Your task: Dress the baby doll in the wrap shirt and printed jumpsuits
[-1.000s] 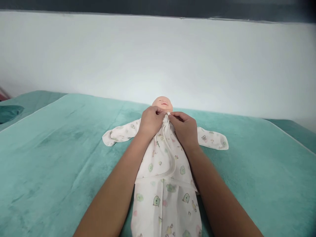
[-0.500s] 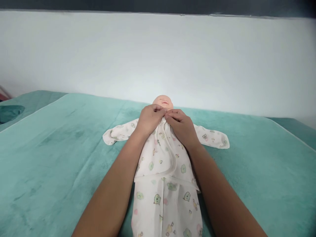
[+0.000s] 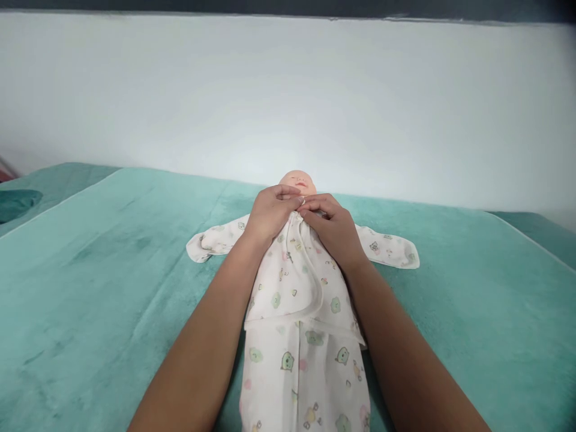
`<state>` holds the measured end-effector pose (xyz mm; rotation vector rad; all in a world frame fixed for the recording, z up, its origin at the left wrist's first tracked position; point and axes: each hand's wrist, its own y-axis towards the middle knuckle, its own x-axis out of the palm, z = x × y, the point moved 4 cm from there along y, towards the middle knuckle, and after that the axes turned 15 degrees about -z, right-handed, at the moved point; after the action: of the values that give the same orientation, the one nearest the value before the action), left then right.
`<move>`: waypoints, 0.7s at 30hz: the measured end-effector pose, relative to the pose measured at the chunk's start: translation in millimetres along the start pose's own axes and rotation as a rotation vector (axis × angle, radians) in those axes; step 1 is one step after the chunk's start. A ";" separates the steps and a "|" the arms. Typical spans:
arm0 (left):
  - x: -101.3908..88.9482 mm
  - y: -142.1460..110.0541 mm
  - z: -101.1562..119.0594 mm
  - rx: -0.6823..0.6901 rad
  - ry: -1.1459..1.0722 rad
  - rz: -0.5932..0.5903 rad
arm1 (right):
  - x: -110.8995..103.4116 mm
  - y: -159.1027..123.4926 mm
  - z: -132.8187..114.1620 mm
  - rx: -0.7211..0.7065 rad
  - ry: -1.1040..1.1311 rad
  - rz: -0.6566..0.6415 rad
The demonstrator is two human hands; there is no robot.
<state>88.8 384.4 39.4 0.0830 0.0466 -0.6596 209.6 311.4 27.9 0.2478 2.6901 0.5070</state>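
Note:
A baby doll (image 3: 297,179) lies on its back with its head at the far end. It is dressed in a white printed baby shirt (image 3: 288,288), its front edges overlapping, and matching baby trousers (image 3: 310,384). Both sleeves stretch out sideways. At the neckline, just below the doll's chin, my left hand (image 3: 271,211) pinches the shirt's collar. Close against it, my right hand (image 3: 333,227) grips the same collar from the other side. Whatever fastening lies between the fingertips is hidden.
A teal plush cover (image 3: 112,282) spreads under the doll. Behind it rises a white wall (image 3: 288,96) with a dark band along the top. Darker teal fabric (image 3: 18,204) lies at the far left.
Both hands stay at the collar with only small finger shifts; the left fingers have bent a little. The whole view has moved slightly.

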 end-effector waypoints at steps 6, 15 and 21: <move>-0.3 -0.8 2.0 -0.018 0.118 0.065 | -1.0 -1.1 0.7 0.060 0.031 0.014; 2.2 -1.3 3.8 -0.001 0.195 0.054 | -2.1 -1.2 6.9 0.140 0.085 0.020; 4.0 -1.2 5.5 0.037 0.317 0.016 | -1.8 0.6 6.7 0.123 0.061 0.005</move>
<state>91.4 380.5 44.6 0.2229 0.3383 -0.6264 214.1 313.6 23.0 0.2778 2.7850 0.3563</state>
